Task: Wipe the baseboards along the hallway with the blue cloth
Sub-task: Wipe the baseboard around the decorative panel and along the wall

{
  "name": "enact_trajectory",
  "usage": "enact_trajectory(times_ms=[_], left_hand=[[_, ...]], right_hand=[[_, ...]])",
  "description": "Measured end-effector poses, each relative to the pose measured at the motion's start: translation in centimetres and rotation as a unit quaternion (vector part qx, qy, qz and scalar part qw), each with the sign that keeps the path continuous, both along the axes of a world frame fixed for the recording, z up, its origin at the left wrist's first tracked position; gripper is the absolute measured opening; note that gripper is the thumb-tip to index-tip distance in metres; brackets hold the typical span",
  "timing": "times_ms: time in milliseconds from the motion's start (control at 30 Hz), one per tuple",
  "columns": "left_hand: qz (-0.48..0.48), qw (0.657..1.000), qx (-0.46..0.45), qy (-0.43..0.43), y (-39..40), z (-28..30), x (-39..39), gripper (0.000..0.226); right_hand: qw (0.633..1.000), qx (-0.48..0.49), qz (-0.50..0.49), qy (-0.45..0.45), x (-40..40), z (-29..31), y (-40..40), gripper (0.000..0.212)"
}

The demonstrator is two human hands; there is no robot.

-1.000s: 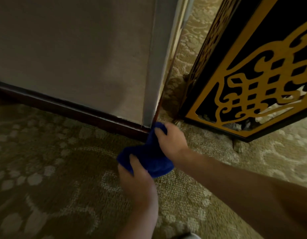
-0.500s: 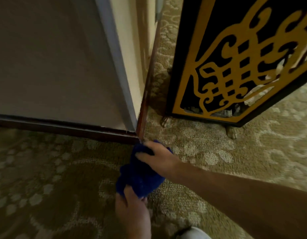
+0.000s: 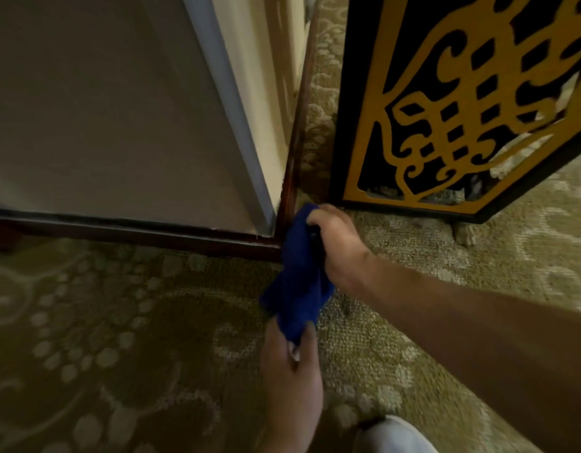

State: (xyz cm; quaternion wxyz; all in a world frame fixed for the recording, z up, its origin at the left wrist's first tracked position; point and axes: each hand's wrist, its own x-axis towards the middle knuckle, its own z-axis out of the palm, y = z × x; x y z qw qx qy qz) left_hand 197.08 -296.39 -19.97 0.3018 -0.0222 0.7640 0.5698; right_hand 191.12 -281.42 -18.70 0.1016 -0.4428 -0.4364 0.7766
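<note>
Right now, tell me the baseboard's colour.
Dark reddish brown, glossy: the baseboard shows best in the head view, the only one.

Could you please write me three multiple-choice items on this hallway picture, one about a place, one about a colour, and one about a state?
1. Where is the upper end of the blue cloth?
A. at the wall corner, by the baseboard
B. draped over the black and gold screen
C. spread flat on the carpet

2. What colour is the baseboard?
A. white
B. dark reddish brown
C. gold

3. How is the cloth held?
A. by the right hand alone
B. by neither hand
C. by both hands, with the left hand on its lower end

Answers:
1. A, since the right hand grips the cloth's top right at the corner where the two baseboard runs meet.
2. B, as the strip below the wall shows dark reddish brown.
3. C, because each hand grips one end of the cloth.
</note>
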Motion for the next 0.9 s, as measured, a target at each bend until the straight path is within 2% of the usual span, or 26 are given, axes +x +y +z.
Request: enact_trajectory(times_ms=[100,167,300,367,433,567,667,733,800,833,900], left_hand=[[0.085,0.994,0.051,-0.041,1.0,1.2,-1.2,0.030],[0.134,0.988,0.063,-0.037,0.8,1.8,-1.8,0.030],[0.165,0.986,-0.003,-0.025,-0.3,1.7,0.0,0.025],[0.175,0.984,-0.018,-0.036,-0.6,1.4,0.6,0.023],[0.170,0.985,-0.023,-0.026,-0.4,1.4,0.1,0.023],[0.163,0.986,0.034,0.026,-0.5,2.1,-2.5,0.037],[0.161,0.984,0.074,-0.021,-0.6,1.5,-4.0,0.037],[0.066,0.994,0.061,-0.059,-1.3,0.9,-3.9,0.033],[-0.064,0.995,0.013,-0.080,-2.7,0.1,-3.3,0.032],[-0.083,0.992,0.007,-0.091,-3.6,-0.5,-3.2,0.032],[-0.002,0.988,0.049,-0.146,-5.2,-0.9,-3.9,0.030]], right_hand=[[0.999,0.026,0.019,-0.024,-1.8,0.1,-0.4,0.039],[0.996,0.052,0.036,-0.057,-1.0,0.0,-1.0,0.044],[0.982,0.039,0.163,-0.086,2.0,-0.5,-4.9,0.020],[0.975,0.048,0.203,-0.075,1.4,-0.5,-6.2,0.018],[0.984,0.045,0.160,-0.070,0.6,-0.6,-5.7,0.019],[0.992,0.024,-0.045,-0.114,1.7,-1.4,-3.7,0.014],[0.987,0.056,-0.095,-0.117,2.4,-1.2,-2.6,0.006],[0.990,0.106,-0.024,-0.085,2.6,-1.2,-2.3,0.004],[0.977,0.165,0.127,-0.047,3.9,-1.1,-3.0,0.005],[0.966,0.183,0.182,-0.032,4.8,-1.2,-3.4,0.007],[0.955,0.198,0.218,-0.022,5.9,-0.9,-3.7,0.013]])
